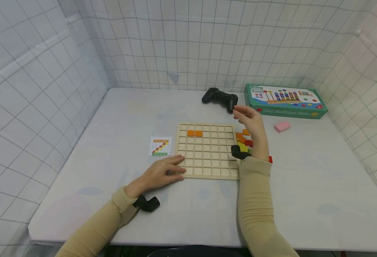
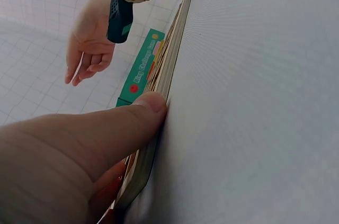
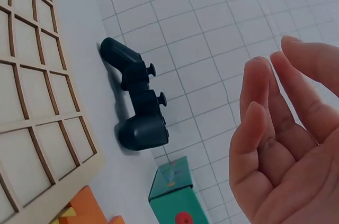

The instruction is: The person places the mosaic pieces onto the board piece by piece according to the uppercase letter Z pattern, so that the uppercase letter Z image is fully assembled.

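Note:
A pale wooden grid board (image 1: 204,176) lies on the table, with two orange square tiles (image 1: 194,133) side by side in its upper left cells. My left hand (image 1: 162,171) rests at the board's near left corner, fingers fairly straight over the grid. In the left wrist view its thumb (image 2: 135,118) touches the board's side edge. Raised above the board's right side, my right hand (image 1: 252,125) has loosely bent fingers, and its palm is bare in the right wrist view. Partly hidden under that arm are several loose orange, yellow, red and green pieces (image 1: 242,147).
Left of the board lies a pattern card (image 1: 160,146) with a coloured Z-like figure. A black game controller (image 1: 220,98) sits behind the board. At the back right is a green Ring Challenge Game box (image 1: 286,101), with a pink block (image 1: 282,126) in front of it.

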Demonstrator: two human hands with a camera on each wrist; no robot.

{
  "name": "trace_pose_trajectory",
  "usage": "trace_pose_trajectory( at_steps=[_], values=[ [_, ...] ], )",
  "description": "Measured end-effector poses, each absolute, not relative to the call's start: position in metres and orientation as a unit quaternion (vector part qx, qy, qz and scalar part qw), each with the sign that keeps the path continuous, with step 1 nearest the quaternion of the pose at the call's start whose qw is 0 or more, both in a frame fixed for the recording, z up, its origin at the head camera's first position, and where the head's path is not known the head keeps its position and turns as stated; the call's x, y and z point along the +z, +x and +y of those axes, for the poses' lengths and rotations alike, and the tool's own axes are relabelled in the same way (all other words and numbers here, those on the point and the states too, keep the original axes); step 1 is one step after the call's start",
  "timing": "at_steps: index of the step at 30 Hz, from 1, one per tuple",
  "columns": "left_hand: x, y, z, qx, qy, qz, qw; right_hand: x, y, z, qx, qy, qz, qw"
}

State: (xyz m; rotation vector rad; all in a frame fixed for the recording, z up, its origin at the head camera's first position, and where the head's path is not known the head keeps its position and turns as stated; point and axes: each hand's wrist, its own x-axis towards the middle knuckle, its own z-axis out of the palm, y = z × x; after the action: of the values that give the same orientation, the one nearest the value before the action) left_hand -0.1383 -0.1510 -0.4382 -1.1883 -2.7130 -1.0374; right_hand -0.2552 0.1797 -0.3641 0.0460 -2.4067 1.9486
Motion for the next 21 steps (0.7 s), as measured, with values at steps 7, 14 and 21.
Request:
trace_pose_trajectory(
  at_steps=[7, 14, 21],
  values=[
    [-0.440, -0.139, -0.151, -0.328, -0.381, -0.864, 0.006, -0.369, -0.256, 0.193, 0.638, -0.018, -0.769, 0.024],
    [-0.440, -0.138, -0.152, -0.328, -0.381, -0.864, 0.008, -0.378, -0.257, 0.204, 0.632, -0.053, -0.773, 0.025],
    [-0.439, -0.138, -0.151, -0.328, -0.378, -0.866, 0.002, -0.384, -0.258, 0.212, 0.620, -0.075, -0.781, 0.017]
  ],
)
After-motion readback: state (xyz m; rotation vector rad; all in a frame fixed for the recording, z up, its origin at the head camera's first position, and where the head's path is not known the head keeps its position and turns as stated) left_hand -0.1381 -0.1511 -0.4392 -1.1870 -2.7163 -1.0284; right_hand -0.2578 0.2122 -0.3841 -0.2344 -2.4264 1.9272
